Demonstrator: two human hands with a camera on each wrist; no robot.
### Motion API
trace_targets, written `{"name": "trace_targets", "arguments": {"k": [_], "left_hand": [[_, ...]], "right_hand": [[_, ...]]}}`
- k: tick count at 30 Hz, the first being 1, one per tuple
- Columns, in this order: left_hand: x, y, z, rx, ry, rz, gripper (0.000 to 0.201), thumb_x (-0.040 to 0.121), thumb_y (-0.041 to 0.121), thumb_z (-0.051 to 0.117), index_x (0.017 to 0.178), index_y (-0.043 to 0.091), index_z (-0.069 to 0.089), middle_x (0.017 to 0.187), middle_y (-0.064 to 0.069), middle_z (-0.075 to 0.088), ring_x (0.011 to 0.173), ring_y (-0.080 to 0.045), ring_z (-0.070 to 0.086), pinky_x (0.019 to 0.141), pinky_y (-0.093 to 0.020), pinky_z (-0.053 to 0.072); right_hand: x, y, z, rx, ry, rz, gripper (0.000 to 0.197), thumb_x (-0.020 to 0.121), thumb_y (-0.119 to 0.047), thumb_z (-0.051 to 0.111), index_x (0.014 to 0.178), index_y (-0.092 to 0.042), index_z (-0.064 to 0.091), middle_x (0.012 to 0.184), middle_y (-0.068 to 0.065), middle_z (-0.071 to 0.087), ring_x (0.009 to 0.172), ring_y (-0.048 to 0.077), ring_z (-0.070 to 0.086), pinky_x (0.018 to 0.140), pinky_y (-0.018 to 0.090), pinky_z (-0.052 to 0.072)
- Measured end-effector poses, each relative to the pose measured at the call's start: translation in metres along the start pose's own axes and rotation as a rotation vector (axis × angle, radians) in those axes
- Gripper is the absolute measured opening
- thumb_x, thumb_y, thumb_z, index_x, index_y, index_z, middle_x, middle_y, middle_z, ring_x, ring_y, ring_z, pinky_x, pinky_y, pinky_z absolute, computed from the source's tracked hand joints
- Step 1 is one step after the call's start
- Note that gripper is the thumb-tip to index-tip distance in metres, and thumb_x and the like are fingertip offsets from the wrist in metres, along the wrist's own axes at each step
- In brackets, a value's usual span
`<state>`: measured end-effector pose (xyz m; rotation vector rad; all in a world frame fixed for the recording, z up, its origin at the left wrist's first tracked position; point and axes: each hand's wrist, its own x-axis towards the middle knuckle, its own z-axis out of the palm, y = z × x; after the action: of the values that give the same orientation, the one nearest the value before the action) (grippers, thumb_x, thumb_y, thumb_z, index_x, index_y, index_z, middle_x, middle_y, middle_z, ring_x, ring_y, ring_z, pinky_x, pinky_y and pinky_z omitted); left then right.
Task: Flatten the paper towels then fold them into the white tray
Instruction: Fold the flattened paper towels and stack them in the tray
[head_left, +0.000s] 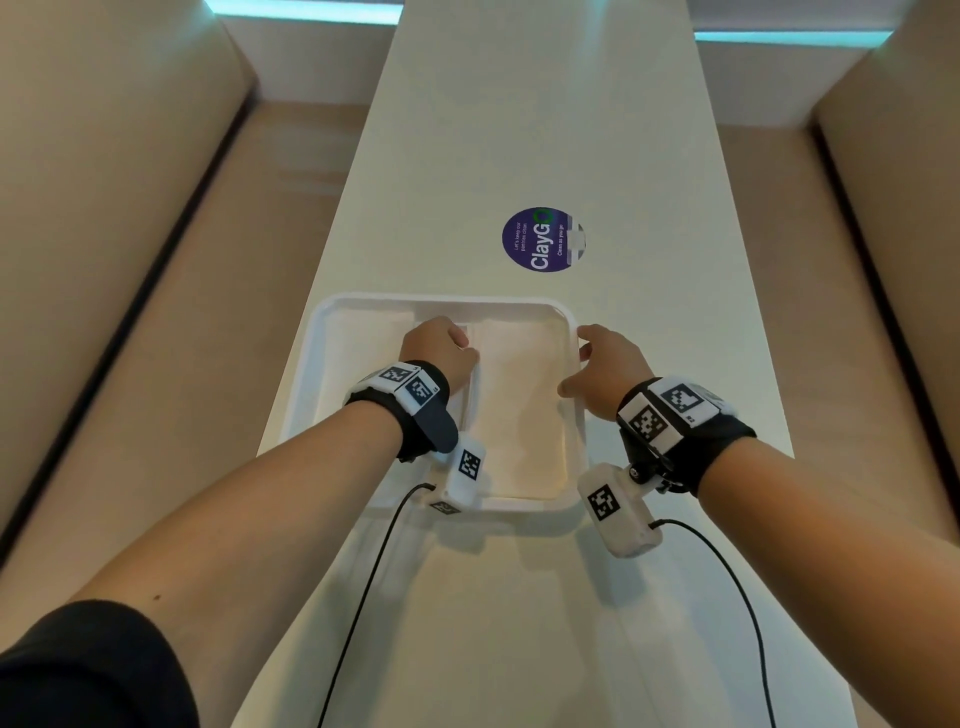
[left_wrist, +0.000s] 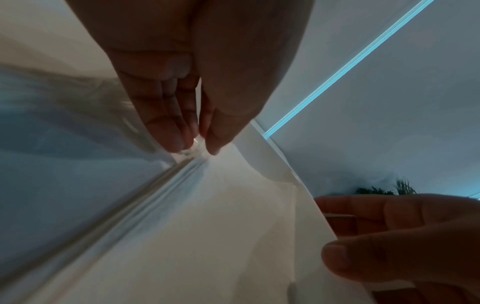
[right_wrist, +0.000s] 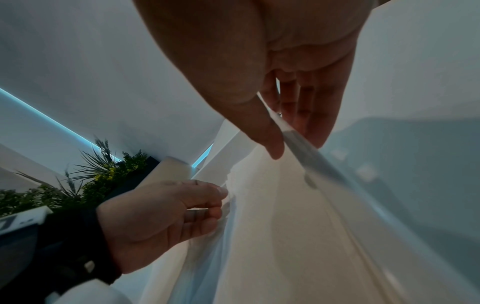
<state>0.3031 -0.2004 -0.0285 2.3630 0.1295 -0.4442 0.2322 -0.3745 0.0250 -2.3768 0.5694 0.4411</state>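
Tray rim (head_left: 441, 299) — low wall; table (head_left: 519, 130) beyond

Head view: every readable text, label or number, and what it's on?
"ClayGo": round purple sticker on the table.
"Clean as you go": same sticker, small print.
"Let's keep our pantries clean": same sticker, tiny, uncertain.
Wrist-band markers: coded patterns only; tiny characters beside them unreadable.

Soft, even head view with cyan strip light (head_left: 305, 10) beyond; dim, bluish, motion-blurred wrist views, strong edge distortion.
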Motion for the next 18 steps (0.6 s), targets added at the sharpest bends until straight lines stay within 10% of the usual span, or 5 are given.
{"name": "trace_targets", "arguments": {"k": [10, 14, 15, 16, 18], "left_hand": [[0.0026, 0.0075, 0.0082, 0.112, -0.145, -0.055, 0.043, 0.082, 0.048, 0.068, 0.083, 0.008, 0.055, 0.077, -0.002, 0.052, 0.072, -0.021, 0.051, 0.066, -0.028, 0.04], [0.0045, 0.0085, 0.0079, 0.049, -0.155, -0.053, 0.031, 0.086, 0.03, 0.067, 0.068, 0.008, 0.056, 0.065, -0.004, 0.049, 0.069, -0.024, 0.051, 0.065, -0.027, 0.041], [0.0034, 0.0083, 0.0077, 0.025, -0.145, -0.061, 0.04, 0.086, 0.026, 0.067, 0.07, 0.011, 0.034, 0.061, -0.002, 0.046, 0.068, -0.024, 0.049, 0.066, -0.027, 0.041], [0.0041, 0.0087, 0.008, 0.011, -0.147, -0.08, 0.038, 0.086, 0.023, 0.066, 0.087, -0.015, 0.059, 0.059, 0.0, 0.045, 0.067, -0.023, 0.048, 0.068, -0.027, 0.042], [0.0033, 0.0075, 0.0065, 0.015, -0.139, -0.101, 0.033, 0.087, 0.02, 0.064, 0.059, 0.009, 0.05, 0.055, 0.002, 0.042, 0.065, -0.023, 0.048, 0.068, -0.026, 0.043]], "right_hand": [[-0.0015, -0.0019, -0.0001, -0.002, -0.027, -0.003, 0.063, 0.078, -0.001, 0.07, 0.135, -0.007, 0.045, 0.121, 0.011, 0.059, 0.114, 0.026, 0.054, 0.091, 0.033, 0.047], [-0.0016, -0.002, 0.0, 0.015, -0.026, -0.002, 0.065, 0.077, 0.0, 0.07, 0.136, -0.006, 0.045, 0.122, 0.011, 0.059, 0.116, 0.026, 0.053, 0.093, 0.036, 0.048], [-0.0014, -0.0017, -0.0002, 0.018, -0.027, -0.001, 0.064, 0.077, 0.0, 0.071, 0.135, -0.006, 0.045, 0.122, 0.01, 0.059, 0.115, 0.026, 0.053, 0.093, 0.035, 0.047], [-0.001, -0.0014, -0.0001, 0.021, -0.027, 0.0, 0.064, 0.077, -0.001, 0.071, 0.135, -0.006, 0.046, 0.122, 0.01, 0.059, 0.115, 0.026, 0.053, 0.093, 0.034, 0.047], [-0.0004, -0.0008, -0.0002, 0.027, -0.035, 0.005, 0.069, 0.077, -0.002, 0.072, 0.139, -0.008, 0.042, 0.125, 0.009, 0.057, 0.117, 0.025, 0.052, 0.094, 0.035, 0.047]]}}
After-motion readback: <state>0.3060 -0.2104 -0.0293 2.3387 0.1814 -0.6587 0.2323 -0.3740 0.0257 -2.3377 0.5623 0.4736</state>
